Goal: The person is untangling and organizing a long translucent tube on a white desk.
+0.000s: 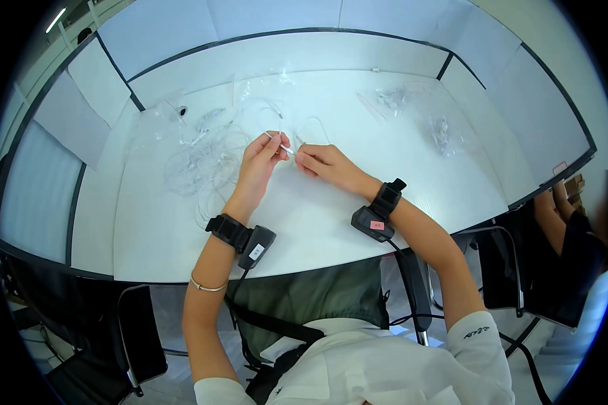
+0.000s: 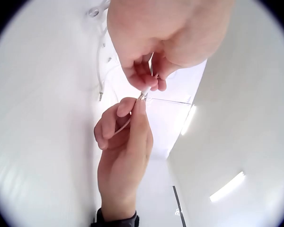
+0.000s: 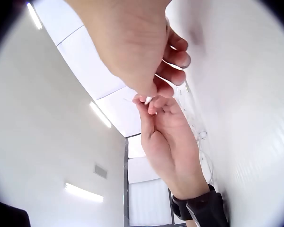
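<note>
The white bench (image 1: 331, 226) is walled by pale panels (image 1: 385, 52) with dark edging; white cables (image 1: 206, 162) lie left, clear bags (image 1: 444, 137) far right. Above its middle, the left hand (image 1: 260, 155) and right hand (image 1: 327, 164) pinch a slim white connector (image 1: 286, 149) between curled fingers. The white label (image 1: 257, 252), pink label (image 1: 377, 225) and sleeve script (image 1: 477, 332) are unreadable.

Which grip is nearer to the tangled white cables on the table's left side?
Left. In the head view, the left grip is beside the right edge of the tangled white cables; the right grip is farther right.
</note>
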The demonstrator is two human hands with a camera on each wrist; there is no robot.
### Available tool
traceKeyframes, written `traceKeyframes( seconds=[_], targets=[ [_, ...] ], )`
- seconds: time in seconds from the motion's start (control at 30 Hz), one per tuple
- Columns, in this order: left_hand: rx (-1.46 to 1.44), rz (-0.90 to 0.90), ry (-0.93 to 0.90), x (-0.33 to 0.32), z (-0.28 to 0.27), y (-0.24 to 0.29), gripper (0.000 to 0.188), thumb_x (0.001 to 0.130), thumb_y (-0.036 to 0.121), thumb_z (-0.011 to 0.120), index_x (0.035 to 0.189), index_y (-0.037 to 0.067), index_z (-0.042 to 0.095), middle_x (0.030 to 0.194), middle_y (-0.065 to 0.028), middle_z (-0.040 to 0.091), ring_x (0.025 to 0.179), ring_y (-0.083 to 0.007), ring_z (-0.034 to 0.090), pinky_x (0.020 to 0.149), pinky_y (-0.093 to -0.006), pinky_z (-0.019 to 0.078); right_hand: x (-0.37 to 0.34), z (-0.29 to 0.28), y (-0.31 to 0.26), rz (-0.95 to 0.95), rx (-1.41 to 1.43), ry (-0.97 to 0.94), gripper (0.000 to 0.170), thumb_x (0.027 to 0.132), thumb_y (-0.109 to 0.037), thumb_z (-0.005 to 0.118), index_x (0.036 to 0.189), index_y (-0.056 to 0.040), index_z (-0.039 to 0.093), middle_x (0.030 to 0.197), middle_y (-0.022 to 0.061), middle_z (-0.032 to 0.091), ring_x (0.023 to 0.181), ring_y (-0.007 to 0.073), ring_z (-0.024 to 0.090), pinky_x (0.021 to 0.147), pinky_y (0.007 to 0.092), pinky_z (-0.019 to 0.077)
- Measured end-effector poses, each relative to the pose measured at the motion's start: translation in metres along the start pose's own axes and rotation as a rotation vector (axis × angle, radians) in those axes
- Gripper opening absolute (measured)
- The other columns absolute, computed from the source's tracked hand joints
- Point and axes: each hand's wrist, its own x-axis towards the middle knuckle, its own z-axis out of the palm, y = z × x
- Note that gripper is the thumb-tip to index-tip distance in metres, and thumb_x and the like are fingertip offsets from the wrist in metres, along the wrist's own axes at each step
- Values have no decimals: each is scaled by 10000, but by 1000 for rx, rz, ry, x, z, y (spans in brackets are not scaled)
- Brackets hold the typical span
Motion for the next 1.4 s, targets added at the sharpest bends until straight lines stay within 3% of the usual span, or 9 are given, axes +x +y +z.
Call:
traceKeyframes(
  seconds=[0.2,0.33,0.5,0.6,0.7,0.8,0.9,1.17,1.4],
  targets=[
    [-28,30,131,1,-4,-2,233,984,227,404,852,66,508,828,-42,537,668,-90,451,668,-237,408,3,-5,8,13,-27,24,288,930,-284,482,826,-44,603,619,16,540,571,99,479,560,258,386],
    [165,-31,272,0,-4,-2,231,982,242,388,822,98,472,705,-28,526,536,-84,425,503,-225,361,6,-7,12,47,-281,158,246,884,-306,562,878,-71,630,686,61,622,626,174,581,601,295,441],
    [127,-48,253,-1,-5,2,227,978,233,386,808,104,463,600,24,419,508,-68,356,493,-225,338,3,-3,11,-25,-332,203,222,853,-282,605,866,-62,640,711,81,641,653,216,606,628,317,469],
    [145,-95,201,-3,-1,5,235,979,245,389,809,103,469,587,46,340,504,-57,314,498,-222,314,6,-6,9,-190,-473,278,147,825,-210,641,823,-63,643,695,72,629,661,225,588,660,321,455],
    [171,-87,181,-2,-4,3,241,981,255,388,808,110,472,615,33,419,510,-52,308,496,-215,306,3,-8,7,-239,-451,220,106,833,-183,630,825,-78,631,747,21,618,716,155,556,798,297,377],
    [201,7,236,-3,5,8,247,984,263,384,806,118,474,676,14,511,526,-37,299,492,-196,280,3,-7,7,-318,-407,153,111,840,-200,629,833,-89,630,768,21,626,741,159,570,824,301,372],
    [325,72,142,0,-2,2,246,981,257,401,800,105,468,714,-2,563,534,-30,325,488,-188,294,2,-5,4,-344,-415,94,112,845,-202,625,856,-90,629,787,11,624,730,153,570,821,305,376],
    [387,-46,6,-1,-4,3,287,970,327,410,785,124,491,629,33,493,559,-23,315,487,-183,243,0,-1,2,-328,-319,-7,58,817,-139,613,859,-102,629,780,-1,571,685,145,496,793,293,347],
    [479,143,4,4,-6,-5,312,982,281,390,758,83,478,602,-2,508,530,-47,332,502,-195,285,-1,4,-4,-311,-317,169,68,836,-131,631,860,-67,621,768,18,594,691,154,522,709,280,414]
  ],
)
